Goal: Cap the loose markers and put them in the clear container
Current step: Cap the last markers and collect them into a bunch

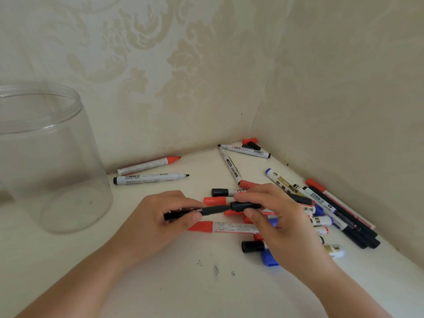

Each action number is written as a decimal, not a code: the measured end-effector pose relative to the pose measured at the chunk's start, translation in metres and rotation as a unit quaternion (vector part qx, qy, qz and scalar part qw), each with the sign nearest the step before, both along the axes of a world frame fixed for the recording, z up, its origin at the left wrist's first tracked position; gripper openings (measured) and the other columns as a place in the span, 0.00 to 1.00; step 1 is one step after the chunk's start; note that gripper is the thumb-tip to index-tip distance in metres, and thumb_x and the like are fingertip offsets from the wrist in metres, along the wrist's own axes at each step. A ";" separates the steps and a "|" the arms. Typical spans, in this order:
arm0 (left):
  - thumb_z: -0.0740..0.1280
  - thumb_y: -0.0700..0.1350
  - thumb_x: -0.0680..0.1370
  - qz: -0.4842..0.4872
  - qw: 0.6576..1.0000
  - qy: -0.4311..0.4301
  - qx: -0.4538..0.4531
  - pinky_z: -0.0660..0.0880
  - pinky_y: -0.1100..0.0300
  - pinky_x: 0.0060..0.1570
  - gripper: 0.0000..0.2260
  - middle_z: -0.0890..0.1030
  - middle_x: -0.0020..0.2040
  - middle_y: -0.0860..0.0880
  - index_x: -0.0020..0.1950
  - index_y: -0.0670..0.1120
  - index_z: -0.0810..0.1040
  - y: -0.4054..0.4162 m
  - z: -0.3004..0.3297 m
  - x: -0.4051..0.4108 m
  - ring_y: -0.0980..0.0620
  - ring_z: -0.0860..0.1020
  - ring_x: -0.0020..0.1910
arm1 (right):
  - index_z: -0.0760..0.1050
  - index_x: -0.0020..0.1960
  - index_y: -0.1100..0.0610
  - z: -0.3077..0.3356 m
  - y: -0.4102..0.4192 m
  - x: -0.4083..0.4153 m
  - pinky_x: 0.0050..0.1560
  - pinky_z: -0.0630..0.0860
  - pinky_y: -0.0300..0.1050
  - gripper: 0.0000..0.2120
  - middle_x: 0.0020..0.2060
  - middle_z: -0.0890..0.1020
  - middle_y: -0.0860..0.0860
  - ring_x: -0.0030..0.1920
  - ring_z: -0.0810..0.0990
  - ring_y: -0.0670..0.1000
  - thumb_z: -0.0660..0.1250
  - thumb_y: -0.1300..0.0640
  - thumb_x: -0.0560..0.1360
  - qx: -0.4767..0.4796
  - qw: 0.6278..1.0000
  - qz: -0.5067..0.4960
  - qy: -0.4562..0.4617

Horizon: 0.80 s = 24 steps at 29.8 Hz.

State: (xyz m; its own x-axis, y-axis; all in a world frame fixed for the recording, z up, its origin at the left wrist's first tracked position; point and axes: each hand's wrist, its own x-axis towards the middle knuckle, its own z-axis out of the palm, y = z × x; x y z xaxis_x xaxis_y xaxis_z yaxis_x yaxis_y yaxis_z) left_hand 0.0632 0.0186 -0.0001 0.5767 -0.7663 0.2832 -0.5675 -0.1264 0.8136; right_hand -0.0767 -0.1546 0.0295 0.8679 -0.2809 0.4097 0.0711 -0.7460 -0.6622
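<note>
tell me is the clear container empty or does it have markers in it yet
Empty: the upright clear container shows only its bare bottom through the wall; every marker lies outside on the table.

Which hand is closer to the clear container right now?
Left. The left hand grips the black marker's barrel nearer the middle of the table, with bare table between it and the clear container. The right hand, pinching the black cap, is farther away over the marker pile.

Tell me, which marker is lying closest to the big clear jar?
The white marker with the bare black tip, lying uncapped beside the clear jar. The red-tipped marker lies just behind it by the wall; the other markers are piled further right.
</note>
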 end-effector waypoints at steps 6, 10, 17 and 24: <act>0.59 0.59 0.72 -0.018 0.994 -0.104 0.028 0.66 0.73 0.34 0.13 0.77 0.43 0.57 0.55 0.61 0.75 -0.004 -0.001 -0.013 0.60 0.75 0.37 | 0.79 0.55 0.49 -0.011 0.007 0.002 0.55 0.70 0.30 0.14 0.50 0.80 0.39 0.55 0.76 0.38 0.65 0.59 0.72 -0.057 0.997 0.044 -0.001; 0.57 0.58 0.74 -0.023 0.991 -0.130 0.025 0.65 0.73 0.34 0.12 0.75 0.41 0.57 0.53 0.58 0.76 -0.005 0.000 -0.018 0.63 0.73 0.36 | 0.81 0.52 0.49 -0.008 0.006 0.001 0.52 0.69 0.25 0.13 0.47 0.81 0.34 0.53 0.77 0.34 0.66 0.59 0.70 0.009 0.999 0.047 0.010; 0.57 0.58 0.75 -0.028 0.990 -0.139 0.020 0.65 0.71 0.33 0.12 0.76 0.38 0.55 0.50 0.57 0.77 -0.008 -0.004 -0.017 0.60 0.73 0.34 | 0.80 0.51 0.47 -0.010 0.011 0.002 0.50 0.68 0.23 0.13 0.42 0.79 0.28 0.50 0.77 0.32 0.67 0.59 0.68 -0.007 0.999 0.030 0.009; 0.58 0.57 0.75 0.072 0.993 -0.092 0.006 0.65 0.76 0.48 0.11 0.78 0.49 0.62 0.52 0.61 0.78 -0.004 0.004 -0.005 0.64 0.74 0.51 | 0.80 0.51 0.49 -0.004 -0.015 -0.002 0.56 0.62 0.22 0.15 0.44 0.77 0.34 0.52 0.70 0.29 0.69 0.66 0.70 -0.136 0.988 -0.064 -0.015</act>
State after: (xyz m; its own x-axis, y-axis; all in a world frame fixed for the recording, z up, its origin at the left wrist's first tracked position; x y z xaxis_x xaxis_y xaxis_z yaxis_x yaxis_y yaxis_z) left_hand 0.0583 0.0147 0.0040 0.6202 -0.6832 0.3855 -0.6820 -0.2268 0.6953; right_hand -0.0789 -0.1700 0.0250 0.8188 -0.2639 0.5098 -0.0198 -0.9005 -0.4344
